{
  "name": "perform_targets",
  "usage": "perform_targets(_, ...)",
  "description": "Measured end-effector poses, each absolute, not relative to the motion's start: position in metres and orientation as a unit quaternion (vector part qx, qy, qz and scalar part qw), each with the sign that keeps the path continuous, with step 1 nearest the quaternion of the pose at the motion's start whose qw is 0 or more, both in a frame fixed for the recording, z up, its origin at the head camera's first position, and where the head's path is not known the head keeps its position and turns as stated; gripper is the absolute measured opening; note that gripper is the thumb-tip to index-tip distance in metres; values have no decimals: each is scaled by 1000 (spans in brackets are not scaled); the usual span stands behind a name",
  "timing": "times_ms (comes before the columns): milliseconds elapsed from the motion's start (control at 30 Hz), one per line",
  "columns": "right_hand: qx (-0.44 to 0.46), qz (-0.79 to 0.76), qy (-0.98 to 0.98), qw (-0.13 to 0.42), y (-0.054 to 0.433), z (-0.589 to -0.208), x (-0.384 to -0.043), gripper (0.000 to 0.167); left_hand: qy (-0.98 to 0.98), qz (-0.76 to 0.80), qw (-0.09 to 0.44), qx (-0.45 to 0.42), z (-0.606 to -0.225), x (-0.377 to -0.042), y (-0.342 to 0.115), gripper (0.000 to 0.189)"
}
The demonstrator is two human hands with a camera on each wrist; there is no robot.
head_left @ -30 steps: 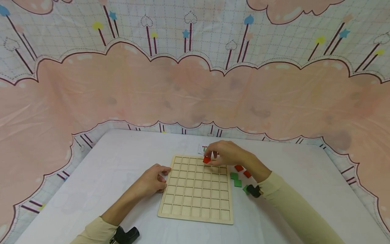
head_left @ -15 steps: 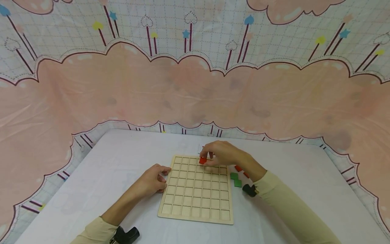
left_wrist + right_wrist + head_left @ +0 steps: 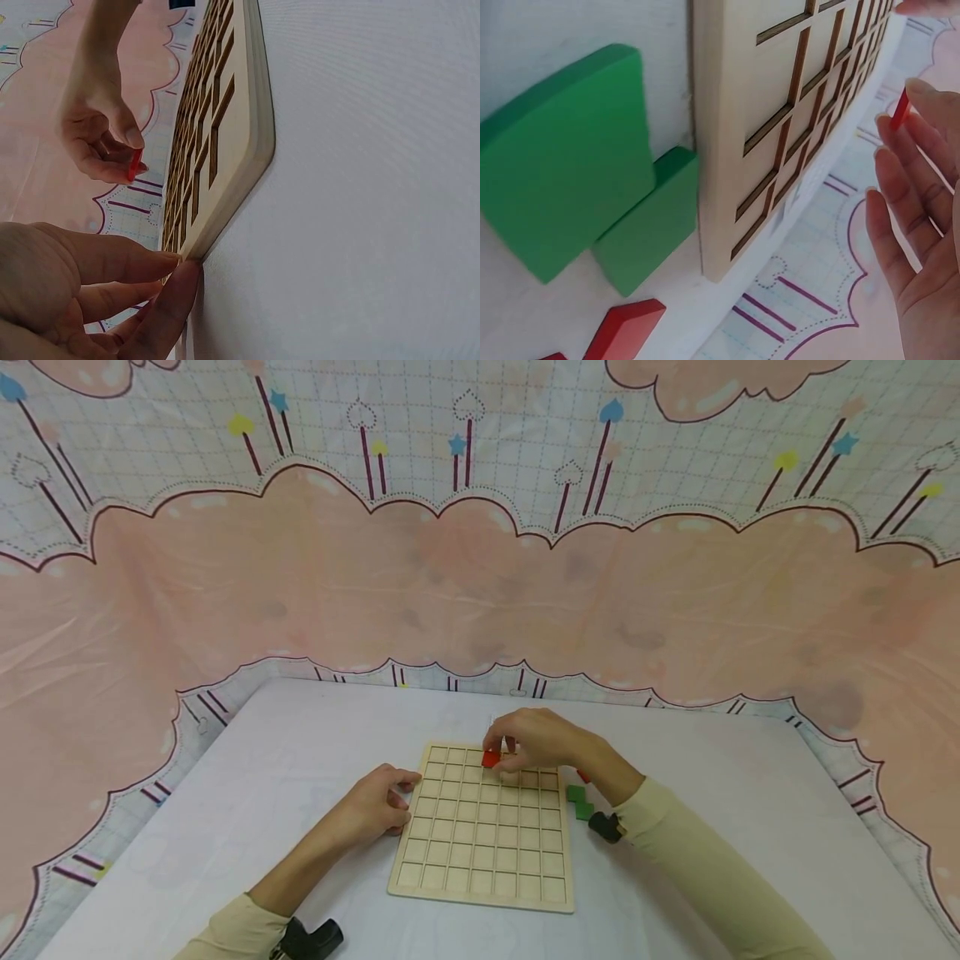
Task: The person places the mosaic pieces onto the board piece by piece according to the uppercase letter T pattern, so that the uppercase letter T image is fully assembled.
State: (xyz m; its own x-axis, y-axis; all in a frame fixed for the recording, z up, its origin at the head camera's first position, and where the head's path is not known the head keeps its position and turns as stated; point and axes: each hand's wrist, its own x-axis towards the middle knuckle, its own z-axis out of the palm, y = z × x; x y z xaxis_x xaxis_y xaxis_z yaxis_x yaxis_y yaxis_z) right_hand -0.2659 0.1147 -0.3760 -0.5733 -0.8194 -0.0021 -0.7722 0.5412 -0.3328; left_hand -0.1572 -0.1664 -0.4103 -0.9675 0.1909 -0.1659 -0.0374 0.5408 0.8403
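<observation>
A pale wooden grid board [image 3: 483, 839] lies on the white table, its square cells bare where I can see them. My left hand [image 3: 375, 802] holds the board's left edge; in the left wrist view its thumb and index finger pinch the rim near a corner. Above the far rows of cells, my right hand [image 3: 542, 742] pinches a small red square tile [image 3: 491, 759] between thumb and fingertips. The right wrist view shows that red tile [image 3: 901, 109] edge-on, apart from the board. Its other fingers are extended loosely.
Right of the board lie two green tiles [image 3: 576, 793], partly overlapping in the right wrist view. A loose red tile [image 3: 624, 330] lies near them, mostly hidden by the forearm in the head view. A patterned curtain [image 3: 480, 585] hangs behind the table.
My right hand has moved a little left over the far rows with the red tile. Its forearm now covers more of the loose tiles. The left hand stays on the board.
</observation>
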Motion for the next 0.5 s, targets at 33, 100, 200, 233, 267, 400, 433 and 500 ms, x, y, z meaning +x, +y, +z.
perform_targets(33, -458, -149, 873, 79, 114, -376, -266, 26, 869, 477, 120, 45, -410, -157, -166, 58)
perform_targets(100, -464, -148, 870, 79, 111, -375, -265, 26, 869, 477, 119, 46, -411, -157, -166, 58)
perform_targets(200, -465, -140, 870, 80, 107, -375, -266, 28, 869, 477, 119, 44, -411, -157, -167, 58)
perform_targets(233, -464, -137, 871, 82, 106, -375, -266, 28, 870, 477, 119, 43, -411, -157, -167, 58)
perform_targets(267, -462, -135, 872, 84, 104, -375, -266, 29, 870, 477, 119, 43, -411, -158, -167, 58)
perform_targets(400, -456, -129, 875, 96, 98, -376, -266, 29, 868, 479, 121, 42, -412, -158, -167, 58)
perform_targets(433, -456, -126, 876, 98, 97, -376, -266, 29, 868, 479, 120, 43, -412, -158, -167, 58)
perform_targets(500, -455, -119, 877, 100, 94, -377, -265, 28, 867, 482, 121, 43, -412, -157, -167, 58)
